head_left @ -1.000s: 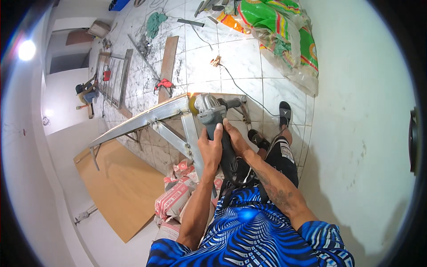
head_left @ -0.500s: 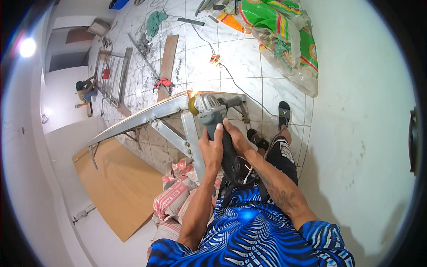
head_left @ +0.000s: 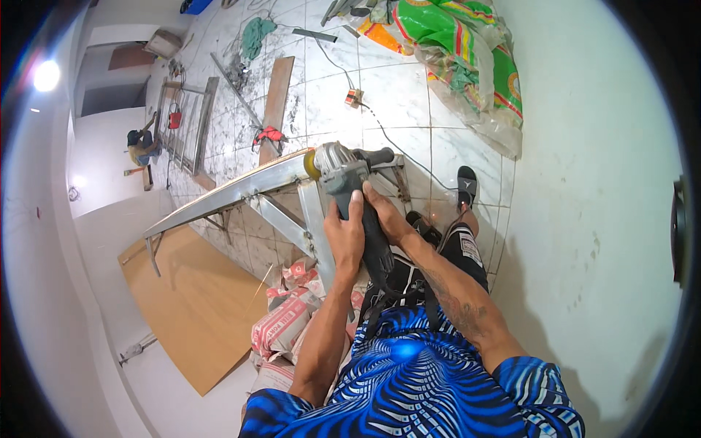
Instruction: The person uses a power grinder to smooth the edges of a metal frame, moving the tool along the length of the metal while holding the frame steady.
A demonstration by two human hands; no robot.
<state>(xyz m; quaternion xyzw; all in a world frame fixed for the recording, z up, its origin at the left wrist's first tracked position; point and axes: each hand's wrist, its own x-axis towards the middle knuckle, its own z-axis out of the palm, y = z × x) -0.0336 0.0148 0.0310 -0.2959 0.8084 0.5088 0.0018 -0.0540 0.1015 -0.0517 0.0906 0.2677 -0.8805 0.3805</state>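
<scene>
Both my hands grip the dark body of an angle grinder (head_left: pixel 337 169) with a grey metal head and a black side handle. My left hand (head_left: pixel 346 232) wraps it from the left, thumb along the top. From the right, my right hand (head_left: pixel 385 216) closes round the same body. The yellow disc (head_left: pixel 312 165) sits at the corner of a welded metal frame (head_left: pixel 237 187); whether it touches cannot be told. Below, a slanted brace (head_left: pixel 281 220) joins the frame's upright (head_left: pixel 314 219).
Red-and-white bags (head_left: pixel 281 326) lie below the frame beside a brown board (head_left: pixel 193 306). A cord runs from an orange box (head_left: pixel 353 98) past my sandalled foot (head_left: pixel 466 186). Green sacks (head_left: pixel 460 51) lie by the right wall. Another person (head_left: pixel 142 146) works by a metal frame at far left.
The grinder and both hands have shifted slightly up and left. The bright glow at the disc is gone. A thin streak and a few small sparks show elsewhere.
</scene>
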